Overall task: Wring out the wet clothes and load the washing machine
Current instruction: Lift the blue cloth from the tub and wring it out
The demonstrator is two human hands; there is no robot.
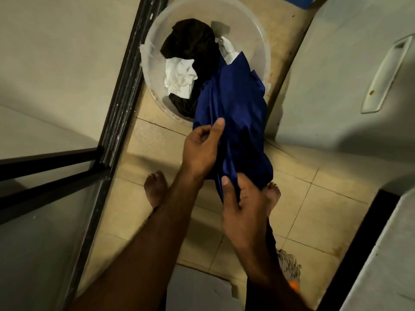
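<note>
We stood in a home wash area: stained beige floor tiles (314, 198), a clear plastic tub (252, 25) of laundry (190, 41) far off, a white appliance (336, 75) right, a black door frame (125, 86) left, a mop head (288, 265) near.

Left grip (202, 149) and right grip (242, 203) pinch cloth (233, 97), forearms extended.

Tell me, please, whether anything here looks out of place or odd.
A white cloth is draped over the tub's left rim, partly outside it, while the dark clothes lie inside. The blue garment, gripped by the left hand and right hand, is just held up. Nothing looks spilled.
</note>
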